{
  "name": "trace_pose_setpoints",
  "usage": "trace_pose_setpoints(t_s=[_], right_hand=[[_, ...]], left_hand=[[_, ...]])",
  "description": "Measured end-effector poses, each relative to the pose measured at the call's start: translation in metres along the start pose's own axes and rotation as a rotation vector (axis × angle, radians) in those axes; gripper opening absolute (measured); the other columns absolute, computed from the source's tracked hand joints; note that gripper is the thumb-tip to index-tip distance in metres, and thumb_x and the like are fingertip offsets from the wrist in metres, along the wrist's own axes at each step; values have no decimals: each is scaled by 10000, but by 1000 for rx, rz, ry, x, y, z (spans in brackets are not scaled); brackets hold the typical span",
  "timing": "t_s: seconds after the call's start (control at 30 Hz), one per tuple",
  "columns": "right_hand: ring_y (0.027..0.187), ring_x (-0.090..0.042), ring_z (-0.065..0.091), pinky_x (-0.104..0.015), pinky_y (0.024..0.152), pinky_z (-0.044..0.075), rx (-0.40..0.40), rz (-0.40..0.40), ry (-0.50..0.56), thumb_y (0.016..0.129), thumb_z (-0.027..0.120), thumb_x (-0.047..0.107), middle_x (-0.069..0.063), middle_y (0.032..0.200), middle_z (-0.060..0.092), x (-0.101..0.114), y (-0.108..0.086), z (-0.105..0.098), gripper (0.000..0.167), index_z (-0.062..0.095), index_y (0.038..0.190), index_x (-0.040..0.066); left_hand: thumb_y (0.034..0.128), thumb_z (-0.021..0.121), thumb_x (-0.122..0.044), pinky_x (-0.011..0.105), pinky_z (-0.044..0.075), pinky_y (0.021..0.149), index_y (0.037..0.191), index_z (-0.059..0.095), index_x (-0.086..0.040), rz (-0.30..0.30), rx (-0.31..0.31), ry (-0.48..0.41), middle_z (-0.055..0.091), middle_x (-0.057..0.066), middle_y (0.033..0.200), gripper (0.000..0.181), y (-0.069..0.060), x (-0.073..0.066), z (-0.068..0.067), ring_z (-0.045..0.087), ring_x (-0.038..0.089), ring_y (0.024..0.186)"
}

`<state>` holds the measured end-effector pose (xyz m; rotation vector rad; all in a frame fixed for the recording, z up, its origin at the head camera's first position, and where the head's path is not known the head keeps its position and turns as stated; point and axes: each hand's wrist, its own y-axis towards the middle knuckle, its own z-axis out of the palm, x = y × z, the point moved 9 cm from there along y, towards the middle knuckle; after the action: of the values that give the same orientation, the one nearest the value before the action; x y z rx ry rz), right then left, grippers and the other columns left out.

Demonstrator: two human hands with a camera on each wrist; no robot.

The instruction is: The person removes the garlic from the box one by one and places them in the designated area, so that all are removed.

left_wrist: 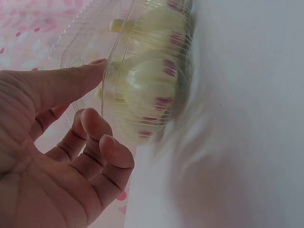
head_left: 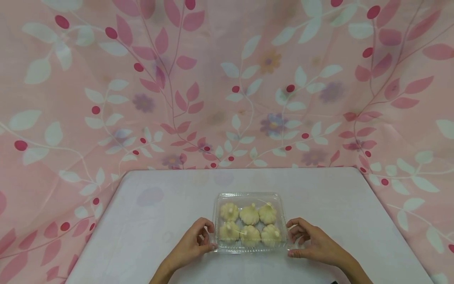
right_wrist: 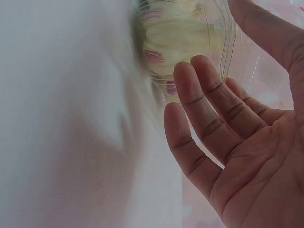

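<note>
A clear plastic lidded box (head_left: pixel 250 250) sits on the table with several pale garlic bulbs (head_left: pixel 249 214) in two rows inside. Purple streaks mark the bases of the bulbs (left_wrist: pixel 153 88) in the left wrist view. My left hand (head_left: pixel 194 241) is at the box's left side, its thumb touching the rim and its other fingers loosely bent. Beside the right side is my right hand (head_left: pixel 312 242). Its fingers (right_wrist: pixel 209 118) are relaxed and slightly bent near the box wall, gripping nothing. Whether the right fingertips touch the plastic is hard to tell.
The box stands on a table with a white cover (head_left: pixel 170 197). Pink cloth (head_left: pixel 213 79) printed with leaves and flowers hangs behind and on both sides. A small dark object (head_left: pixel 334 282) shows at the bottom edge near the right forearm.
</note>
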<state>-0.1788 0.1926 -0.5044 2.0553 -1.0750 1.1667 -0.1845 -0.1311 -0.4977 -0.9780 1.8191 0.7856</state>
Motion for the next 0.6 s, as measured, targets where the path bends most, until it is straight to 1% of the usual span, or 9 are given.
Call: trace_pose_setpoints(t_s=[0.13, 0.2, 0.43, 0.6], right_hand=[[868, -160, 637, -329, 730, 539, -8, -13, 1, 791, 844, 230, -2, 998, 670, 0, -1, 0, 647, 483, 1301, 60], [862, -162, 638, -326, 728, 539, -15, -14, 3, 784, 849, 227, 1, 991, 672, 0, -1, 0, 658, 481, 1302, 60], [836, -164, 641, -321, 720, 539, -36, -28, -12, 765, 863, 215, 4, 975, 670, -1, -2, 1, 703, 460, 1317, 48], [819, -179, 648, -331, 717, 544, -35, -49, 14, 767, 859, 190, -40, 962, 684, 1, -2, 2, 740, 409, 1332, 33]], left_hand=[[847, 793, -219, 259, 475, 576, 1072, 532, -171, 31, 4, 11, 522, 102, 1032, 349, 0, -2, -1, 524, 256, 719], [851, 788, -229, 263, 479, 575, 1068, 536, -180, 41, 4, 13, 524, 67, 1026, 336, 0, -3, -2, 529, 259, 723], [848, 792, -225, 267, 489, 580, 1044, 549, -182, 52, -4, 24, 526, 23, 1006, 315, 1, -4, -4, 535, 158, 740], [865, 778, -222, 272, 493, 581, 1040, 551, -186, 56, -7, 27, 531, 25, 1008, 290, 2, -5, -5, 547, 157, 747]])
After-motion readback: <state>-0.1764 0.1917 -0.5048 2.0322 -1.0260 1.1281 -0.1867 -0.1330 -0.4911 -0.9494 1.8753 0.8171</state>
